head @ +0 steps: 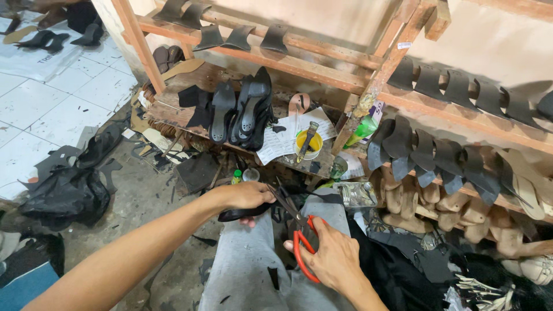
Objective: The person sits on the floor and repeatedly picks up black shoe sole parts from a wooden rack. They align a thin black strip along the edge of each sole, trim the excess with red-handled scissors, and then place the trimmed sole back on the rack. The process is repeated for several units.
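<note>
— Starting at the left edge, what lies on the floor there?

— A crumpled black plastic bag (66, 196) on the grey concrete floor (144, 201), with dark offcuts scattered about it, and white tiles further back.

— And the person's hands?

— The left hand (245, 196) has its fingers closed round a flat, narrow black piece of sole-shaped material (245, 213), thumb on top, held over the lap in grey trousers (247, 270). The piece looks smooth and slightly glossy, and it runs out leftward from under the palm.

— Where are the scissors?

— Just to the right. The red-handled steel scissors (296, 227) sit in the right hand (328, 253), whose fingers are gripping through the red loops. The dark blades are parted and point up and left, meeting the black piece beside the left hand.

— What is behind them?

— A low, worn wooden desk (173, 112) carrying a row of black insoles stood on edge (242, 112), printed paper sheets (288, 135) and a small yellow pot with a brush in it (309, 144).

— Further right?

— Rough wooden shelves (461, 121) lined with curved black cut pieces (438, 155), and beneath them pale tan shoe lasts (438, 204). Heaped black fabric (403, 270) crowds the right knee, close to the scissor hand.
</note>
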Demonstrator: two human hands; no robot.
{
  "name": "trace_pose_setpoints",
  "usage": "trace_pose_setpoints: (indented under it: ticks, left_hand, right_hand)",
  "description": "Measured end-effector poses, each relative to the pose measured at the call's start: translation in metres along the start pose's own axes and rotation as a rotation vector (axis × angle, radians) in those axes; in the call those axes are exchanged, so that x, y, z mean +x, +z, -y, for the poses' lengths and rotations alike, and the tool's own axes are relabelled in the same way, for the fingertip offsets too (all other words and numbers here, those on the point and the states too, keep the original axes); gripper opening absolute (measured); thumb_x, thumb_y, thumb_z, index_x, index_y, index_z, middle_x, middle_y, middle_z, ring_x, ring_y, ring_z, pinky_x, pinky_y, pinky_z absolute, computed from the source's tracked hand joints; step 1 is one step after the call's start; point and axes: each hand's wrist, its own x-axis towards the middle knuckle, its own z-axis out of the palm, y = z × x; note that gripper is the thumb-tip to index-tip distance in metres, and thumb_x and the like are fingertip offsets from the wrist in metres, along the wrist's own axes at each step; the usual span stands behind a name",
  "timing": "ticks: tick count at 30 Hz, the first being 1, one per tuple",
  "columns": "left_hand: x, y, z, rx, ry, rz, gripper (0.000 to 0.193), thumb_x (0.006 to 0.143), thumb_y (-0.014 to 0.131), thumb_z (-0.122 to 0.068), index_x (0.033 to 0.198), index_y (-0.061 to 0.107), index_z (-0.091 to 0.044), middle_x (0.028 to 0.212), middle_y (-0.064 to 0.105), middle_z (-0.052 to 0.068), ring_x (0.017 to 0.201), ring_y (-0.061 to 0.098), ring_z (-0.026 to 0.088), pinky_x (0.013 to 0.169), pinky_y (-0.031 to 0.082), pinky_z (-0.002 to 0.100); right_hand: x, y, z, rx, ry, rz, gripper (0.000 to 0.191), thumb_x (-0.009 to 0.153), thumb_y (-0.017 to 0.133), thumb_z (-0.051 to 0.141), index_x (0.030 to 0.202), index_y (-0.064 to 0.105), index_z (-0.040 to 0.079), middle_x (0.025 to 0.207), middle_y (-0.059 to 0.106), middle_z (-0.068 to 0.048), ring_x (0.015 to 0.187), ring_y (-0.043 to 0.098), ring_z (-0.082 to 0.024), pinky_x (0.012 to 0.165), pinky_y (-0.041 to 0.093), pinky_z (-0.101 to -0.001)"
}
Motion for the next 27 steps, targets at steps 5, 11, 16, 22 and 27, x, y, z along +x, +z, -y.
trace_pose_setpoints:
  ticks: [5, 11, 16, 22, 27]
  left_hand:
    - [-0.006, 0.003, -0.006, -0.055, 0.005, -0.018, 0.037, 0.102, 0.048, -0.029, 0.124, 0.058, -0.002, 0.082, 0.066, 0.011, 0.053, 0.07, 0.024, 0.04, 0.051, 0.034]
    - [-0.008, 0.0, -0.013, -0.096, 0.002, 0.001, 0.036, 0.103, 0.048, -0.028, 0.121, 0.06, 0.001, 0.073, 0.067, 0.013, 0.051, 0.069, 0.021, 0.04, 0.05, 0.034]
    - [-0.014, -0.003, -0.017, -0.002, 0.036, -0.013, 0.037, 0.105, 0.044, -0.03, 0.119, 0.062, -0.001, 0.061, 0.068, 0.015, 0.044, 0.06, 0.021, 0.039, 0.048, 0.033]
    - [-0.016, -0.002, -0.02, 0.026, 0.019, -0.041, 0.034, 0.103, 0.044, -0.027, 0.116, 0.063, -0.003, 0.063, 0.068, 0.016, 0.046, 0.065, 0.022, 0.04, 0.05, 0.034]
    - [-0.014, -0.003, -0.017, 0.029, 0.019, -0.051, 0.033, 0.101, 0.046, -0.026, 0.115, 0.063, -0.002, 0.071, 0.069, 0.016, 0.051, 0.069, 0.023, 0.041, 0.052, 0.035]
  right_hand:
    - [0.002, -0.004, 0.006, -0.013, 0.003, -0.028, 0.082, 0.075, 0.066, 0.073, 0.128, 0.059, 0.011, 0.093, 0.074, -0.014, 0.088, 0.071, -0.036, 0.072, 0.053, -0.048]
    - [0.006, -0.01, 0.009, -0.092, 0.009, -0.012, 0.082, 0.072, 0.067, 0.077, 0.122, 0.062, 0.011, 0.075, 0.073, -0.012, 0.077, 0.072, -0.033, 0.066, 0.052, -0.047]
    - [0.01, -0.01, 0.005, -0.1, -0.003, -0.01, 0.079, 0.072, 0.067, 0.077, 0.118, 0.063, 0.013, 0.072, 0.072, -0.011, 0.075, 0.072, -0.033, 0.065, 0.051, -0.0474]
    - [0.01, -0.005, 0.0, -0.11, -0.096, -0.122, 0.082, 0.072, 0.067, 0.077, 0.117, 0.062, 0.008, 0.071, 0.072, -0.01, 0.07, 0.072, -0.031, 0.058, 0.051, -0.0455]
    - [0.013, -0.003, -0.005, -0.205, -0.083, -0.061, 0.084, 0.072, 0.065, 0.079, 0.118, 0.061, 0.01, 0.067, 0.07, -0.009, 0.065, 0.071, -0.031, 0.058, 0.05, -0.0445]
